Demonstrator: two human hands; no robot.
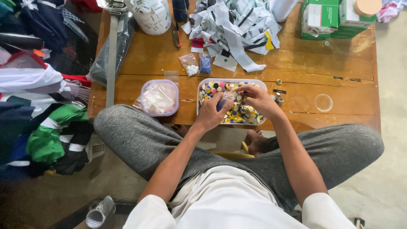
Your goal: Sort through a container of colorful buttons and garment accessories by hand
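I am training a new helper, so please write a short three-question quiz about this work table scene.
1. True or false: both hands are over the white rectangular plastic tray of mixed coloured buttons.
2. What lies inside the square lilac-rimmed plastic container? A) clear small bags B) scissors C) thread
3. Which hand holds a small clear bag with dark blue contents?

Key:
1. True: the left hand and the right hand are both above it.
2. A
3. The left hand; the small clear bag is between its fingers.
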